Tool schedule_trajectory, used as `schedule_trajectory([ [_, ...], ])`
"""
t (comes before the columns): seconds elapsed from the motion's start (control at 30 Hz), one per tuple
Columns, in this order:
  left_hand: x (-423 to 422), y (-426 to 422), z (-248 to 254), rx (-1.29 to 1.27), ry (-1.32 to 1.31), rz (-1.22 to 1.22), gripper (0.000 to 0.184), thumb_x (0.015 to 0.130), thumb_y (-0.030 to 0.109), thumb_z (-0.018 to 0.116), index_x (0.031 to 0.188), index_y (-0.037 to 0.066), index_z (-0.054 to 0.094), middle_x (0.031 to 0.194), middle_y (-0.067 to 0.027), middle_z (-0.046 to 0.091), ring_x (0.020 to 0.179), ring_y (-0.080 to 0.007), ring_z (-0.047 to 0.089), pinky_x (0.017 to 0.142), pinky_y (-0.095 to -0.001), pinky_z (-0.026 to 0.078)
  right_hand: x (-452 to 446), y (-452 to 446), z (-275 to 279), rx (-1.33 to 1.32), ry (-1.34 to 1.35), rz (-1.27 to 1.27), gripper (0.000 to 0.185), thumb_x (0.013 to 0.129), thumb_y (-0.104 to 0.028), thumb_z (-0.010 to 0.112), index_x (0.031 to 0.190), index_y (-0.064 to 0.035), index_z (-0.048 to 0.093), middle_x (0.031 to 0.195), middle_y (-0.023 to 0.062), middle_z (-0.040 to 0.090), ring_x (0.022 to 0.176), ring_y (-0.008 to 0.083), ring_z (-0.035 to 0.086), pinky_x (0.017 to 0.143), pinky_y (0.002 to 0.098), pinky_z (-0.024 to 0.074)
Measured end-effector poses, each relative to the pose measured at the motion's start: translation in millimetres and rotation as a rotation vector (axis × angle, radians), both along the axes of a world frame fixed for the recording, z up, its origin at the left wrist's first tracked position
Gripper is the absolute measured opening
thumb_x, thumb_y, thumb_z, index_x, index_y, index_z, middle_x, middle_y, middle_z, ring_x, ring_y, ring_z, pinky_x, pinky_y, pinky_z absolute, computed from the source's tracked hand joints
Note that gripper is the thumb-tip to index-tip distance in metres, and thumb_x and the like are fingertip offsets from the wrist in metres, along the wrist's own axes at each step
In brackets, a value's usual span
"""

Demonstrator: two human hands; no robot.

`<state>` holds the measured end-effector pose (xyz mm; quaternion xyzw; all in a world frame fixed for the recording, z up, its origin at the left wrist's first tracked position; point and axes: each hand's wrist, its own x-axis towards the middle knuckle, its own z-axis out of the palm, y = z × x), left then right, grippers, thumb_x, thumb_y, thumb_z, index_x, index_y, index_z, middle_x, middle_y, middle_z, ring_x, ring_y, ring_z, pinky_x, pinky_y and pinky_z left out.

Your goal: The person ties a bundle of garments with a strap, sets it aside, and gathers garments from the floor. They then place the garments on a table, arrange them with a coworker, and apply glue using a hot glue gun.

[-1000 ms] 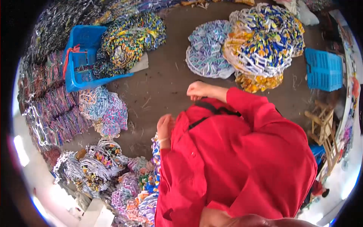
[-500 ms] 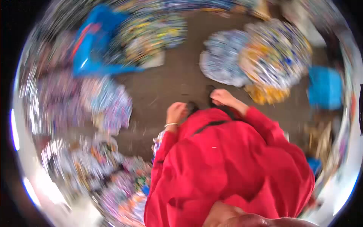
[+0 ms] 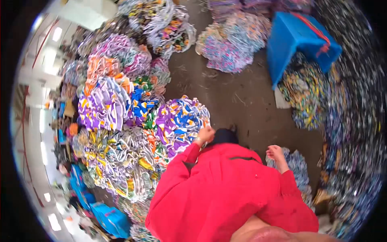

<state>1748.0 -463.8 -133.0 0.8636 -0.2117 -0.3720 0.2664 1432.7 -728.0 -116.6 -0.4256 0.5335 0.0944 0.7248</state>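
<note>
Purple-and-blue fabric bundle point(image 3: 179, 123): seen on floor point(image 3: 229, 94), at its visible left edge, beside left hand point(image 3: 206, 135) | pale blue bundle point(image 3: 296, 165): seen near right hand point(image 3: 275, 153) | hands: held apart, curled; grip cannot be told | risk: tangling judged possible if either bundle is caught underfoot

Two hands point(image 3: 207, 134) point(image 3: 275, 153), one jacket point(image 3: 229, 191)

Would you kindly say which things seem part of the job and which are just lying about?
Probably the job: purple-blue bundle, nearest left hand; pale-blue bundle, nearest right hand.
Apparently lying about: blue crate; red strap.
</note>
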Motion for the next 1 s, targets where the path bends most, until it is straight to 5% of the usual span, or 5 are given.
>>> schedule_trajectory([
  [0.4, 163.8, 124.6, -156.2, 0.091, 0.079, 0.336, 0.023, 0.074, 0.025, 0.051, 0.064, 0.009, 0.065, 0.066, -0.0128, 0.063, 0.058, -0.0264, 0.062, 0.054, -0.0421, 0.047, 409.1, -33.6, 12.3, -0.22, -0.311, 0.652, 0.019, 0.084, -0.022, 0.056, 0.091, -0.0049, 0.058, 0.073, 0.0031, 0.06, 0.06, 0.0119, 0.058, 0.05, 0.0253, 0.0472],
  [0.43, 209.5, 109.0, -150.4, 0.121, -0.434, -0.204, 0.018, 0.074, 0.022, 0.055, 0.065, 0.009, 0.065, 0.063, -0.0165, 0.061, 0.055, -0.0291, 0.061, 0.05, -0.0429, 0.045, 451.0, -11.7, 34.6, -0.274, -0.245, 0.67, 0.018, 0.083, -0.021, 0.056, 0.09, -0.0047, 0.058, 0.072, 0.0034, 0.06, 0.06, 0.0123, 0.058, 0.049, 0.0257, 0.0471],
  [0.53, 317.2, 72.6, -106.6, -0.325, -0.365, 0.121, 0.023, 0.078, 0.016, 0.052, 0.062, 0.002, 0.059, 0.052, -0.0049, 0.055, 0.041, -0.0142, 0.051, 0.039, -0.0288, 0.041, 528.2, 9.0, 59.0, -0.293, -0.288, 0.878, 0.02, 0.082, -0.022, 0.057, 0.089, -0.0036, 0.059, 0.072, 0.0043, 0.06, 0.06, 0.0132, 0.058, 0.049, 0.0259, 0.047],
  [0.67, 421.6, 10.3, 0.3, -0.524, 0.383, 0.857, 0.016, 0.085, 0.02, 0.058, 0.088, 0.005, 0.06, 0.072, -0.0059, 0.06, 0.055, -0.0124, 0.057, 0.046, -0.0253, 0.048, 588.8, 5.5, 58.1, -0.343, -0.318, 0.991, 0.023, 0.083, -0.024, 0.057, 0.089, -0.0021, 0.06, 0.073, 0.0048, 0.061, 0.063, 0.0111, 0.057, 0.055, 0.0247, 0.0464],
  [1.0, 581.8, -15.5, 31.2, -0.664, 0.523, 0.932, 0.017, 0.086, 0.021, 0.056, 0.095, 0.006, 0.06, 0.078, -0.0053, 0.063, 0.064, -0.0125, 0.06, 0.053, -0.0252, 0.051, 782.8, -57.0, -27.8, -0.316, -0.395, 0.953, 0.025, 0.079, -0.021, 0.061, 0.089, 0.0011, 0.064, 0.079, 0.0057, 0.064, 0.069, 0.0121, 0.057, 0.064, 0.0288, 0.047],
])
